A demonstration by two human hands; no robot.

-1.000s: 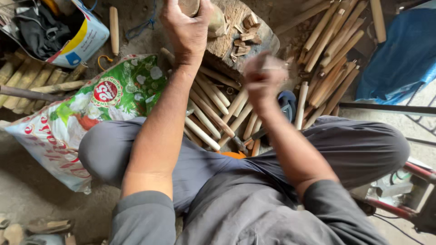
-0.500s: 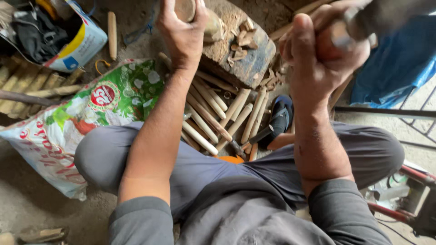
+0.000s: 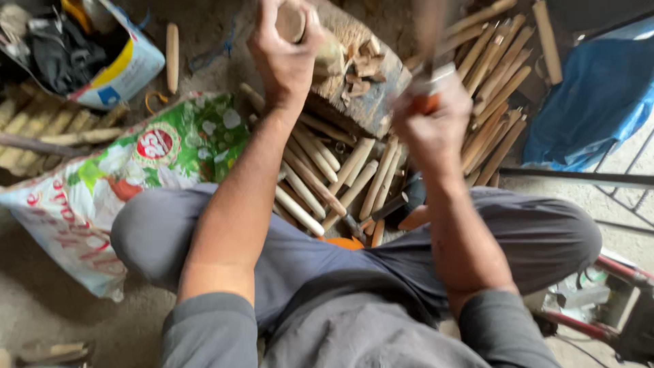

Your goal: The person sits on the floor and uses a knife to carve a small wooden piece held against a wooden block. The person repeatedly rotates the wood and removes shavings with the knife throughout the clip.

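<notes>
Block: we keep the wooden chopping block (image 3: 371,102) steady under our fingers, chips lying on it.
Left hand (image 3: 286,58): fingers wrapped tight round the upright wooden piece (image 3: 294,22); we hold them below its top end.
Right hand (image 3: 432,126): fingers closed on the blurred tool handle (image 3: 429,82); we aim well clear of the left fingers.
Sticks (image 3: 327,184): heaped below the fingers, beside our knees.

A woodworking shop: chopping block (image 3: 368,102), wooden sticks (image 3: 320,177) (floor-strewn), chips (image 3: 361,65).

left hand (image 3: 286,58) grips wooden peg (image 3: 293,20) on block (image 3: 368,102) | right hand (image 3: 432,126) grips blurred tool (image 3: 430,41)
</notes>
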